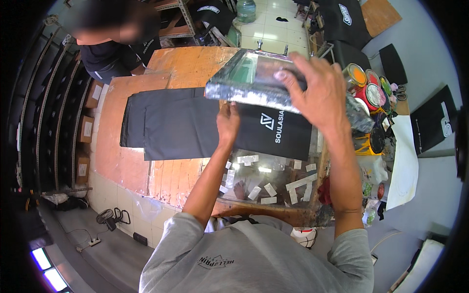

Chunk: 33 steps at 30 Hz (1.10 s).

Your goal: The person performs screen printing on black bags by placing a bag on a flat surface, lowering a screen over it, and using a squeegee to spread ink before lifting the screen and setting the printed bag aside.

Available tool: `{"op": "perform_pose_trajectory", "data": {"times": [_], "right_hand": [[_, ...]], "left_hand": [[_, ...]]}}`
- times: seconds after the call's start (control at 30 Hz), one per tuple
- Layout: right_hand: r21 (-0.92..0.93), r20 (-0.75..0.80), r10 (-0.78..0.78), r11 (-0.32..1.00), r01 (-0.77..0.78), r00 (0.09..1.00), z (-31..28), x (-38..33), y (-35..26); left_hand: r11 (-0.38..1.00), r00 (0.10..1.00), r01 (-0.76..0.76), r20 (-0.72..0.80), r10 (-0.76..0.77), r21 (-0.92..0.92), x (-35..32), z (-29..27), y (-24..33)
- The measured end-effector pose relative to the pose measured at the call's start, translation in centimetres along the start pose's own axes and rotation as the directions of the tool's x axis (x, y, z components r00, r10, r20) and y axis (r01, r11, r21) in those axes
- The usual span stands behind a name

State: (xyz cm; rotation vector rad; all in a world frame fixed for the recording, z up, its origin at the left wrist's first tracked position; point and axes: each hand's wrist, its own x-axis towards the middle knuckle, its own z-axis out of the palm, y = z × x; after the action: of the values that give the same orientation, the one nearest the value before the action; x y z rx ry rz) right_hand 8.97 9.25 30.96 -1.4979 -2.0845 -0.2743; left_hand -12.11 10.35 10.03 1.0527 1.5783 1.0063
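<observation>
A screen-printing frame [254,95] with a smeared, taped edge is tilted up above the table. My right hand [320,93] grips its right part, thumb lying over the frame. Below lies a folded black fabric piece [181,124], with a white printed logo [272,127] near its right end. My left hand [228,121] is over the fabric, just under the frame's near edge. Its fingers are drawn together, and what they pinch, if anything, does not show.
The wooden table [122,112] has a glossy patch [249,178] with several tape strips. Ink cans [356,75] crowd its right side. Across the table at far left is another person [110,53]. Shelves with black sheets [46,112] line the left. A small fan [107,219] stands on the floor.
</observation>
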Motion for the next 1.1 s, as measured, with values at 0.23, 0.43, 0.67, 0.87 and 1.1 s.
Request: {"op": "perform_pose_trajectory", "data": {"times": [0.23,0.43,0.67,0.87,1.1], "right_hand": [[0.024,0.100,0.102,0.994,-0.105,0.990,-1.6,6.1,2.3],[0.076,0.159,0.158,0.982,-0.172,0.975,-3.1,9.6,3.8],[0.041,0.191,0.169,0.983,-0.180,0.967,-1.9,10.0,4.1],[0.041,0.116,0.146,0.988,-0.151,0.983,-1.0,9.7,5.2],[-0.017,0.131,0.143,0.990,-0.142,0.981,-1.0,8.9,4.6]], "left_hand": [[0.693,0.998,0.016,-0.058,0.038,0.721,3.3,2.2,-7.4],[0.820,0.991,-0.085,-0.034,0.126,0.566,7.2,-5.9,-8.5],[0.461,0.677,0.305,-0.530,0.510,0.833,7.9,-27.8,-9.3],[0.641,0.721,-0.120,-0.378,0.581,0.758,1.1,-23.6,-9.3],[0.630,0.859,-0.312,-0.072,0.507,0.711,-6.3,-9.1,-11.8]]}}
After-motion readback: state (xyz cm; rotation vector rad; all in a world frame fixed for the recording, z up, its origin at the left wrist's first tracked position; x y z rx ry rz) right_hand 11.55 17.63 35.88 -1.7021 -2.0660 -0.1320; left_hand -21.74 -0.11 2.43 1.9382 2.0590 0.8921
